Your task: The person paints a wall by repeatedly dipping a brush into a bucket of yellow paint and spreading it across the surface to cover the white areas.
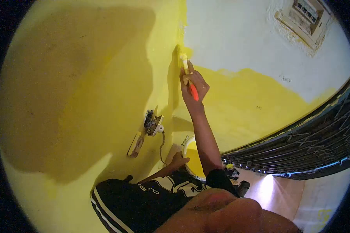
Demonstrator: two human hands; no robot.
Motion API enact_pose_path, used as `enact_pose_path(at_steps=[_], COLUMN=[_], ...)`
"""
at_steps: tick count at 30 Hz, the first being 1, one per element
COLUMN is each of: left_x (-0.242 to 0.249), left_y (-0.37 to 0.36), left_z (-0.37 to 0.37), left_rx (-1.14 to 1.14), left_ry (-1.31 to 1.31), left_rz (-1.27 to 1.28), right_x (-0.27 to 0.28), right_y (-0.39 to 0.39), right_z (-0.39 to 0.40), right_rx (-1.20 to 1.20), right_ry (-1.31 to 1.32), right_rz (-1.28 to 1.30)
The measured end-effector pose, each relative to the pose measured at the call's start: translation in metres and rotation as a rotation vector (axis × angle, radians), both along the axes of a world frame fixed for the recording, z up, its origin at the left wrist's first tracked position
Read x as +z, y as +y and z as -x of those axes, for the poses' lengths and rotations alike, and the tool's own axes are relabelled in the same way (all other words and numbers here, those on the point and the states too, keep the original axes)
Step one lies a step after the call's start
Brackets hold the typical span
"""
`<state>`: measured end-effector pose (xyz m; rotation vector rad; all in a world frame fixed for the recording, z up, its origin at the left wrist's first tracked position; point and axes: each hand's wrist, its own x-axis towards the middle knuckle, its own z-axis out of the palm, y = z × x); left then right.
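Above the bucket (185, 146), the right hand (198, 85) grips the brush (185, 66) at the wall corner (179, 37); at the bucket's left side, the left hand (178, 160) is clasped on it, the fitting (153, 125) farther left.

In my view, an opened electrical fitting (153, 123), a cable (162, 145) leading from it, an elongated plate (135, 145) beside it, a framed panel (305, 19) at upper right, a dark ribbed surface (299, 144), possibly a shutter.
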<state>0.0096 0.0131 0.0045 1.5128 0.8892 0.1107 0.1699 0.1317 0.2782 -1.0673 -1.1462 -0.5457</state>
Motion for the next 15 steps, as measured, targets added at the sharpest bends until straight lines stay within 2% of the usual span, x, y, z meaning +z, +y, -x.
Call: enact_pose_path(at_steps=[1,2,4,5,7,9,12,15], left_x=[0.008,-0.006,-0.025,-0.035,-0.013,-0.020,-0.002,0.005], left_y=[0.000,0.001,-0.001,-0.003,-0.002,0.003,0.001,0.003], left_z=[0.000,0.001,0.000,-0.001,0.000,-0.005,-0.002,-0.002], left_rx=[0.003,0.008,0.051,0.058,0.099,0.038,-0.017,-0.037], left_ry=[0.015,0.007,-0.268,-0.275,-0.195,-0.131,-0.058,-0.048], left_rz=[-0.006,-0.007,0.202,0.206,0.037,0.038,0.032,0.048], right_x=[-0.002,-0.004,-0.010,-0.016,-0.013,0.006,-0.003,-0.024], right_y=[-0.001,-0.003,0.000,0.001,0.002,0.004,0.006,0.008], right_z=[-0.001,-0.002,-0.007,-0.008,-0.005,0.004,0.004,0.009], right_rx=[0.005,-0.013,-0.023,-0.021,-0.023,-0.074,0.010,-0.051], right_ry=[-0.004,-0.006,-0.021,0.035,0.097,-0.071,-0.012,0.013], right_rz=[0.002,0.017,0.038,0.007,-0.022,-0.125,0.042,0.064])
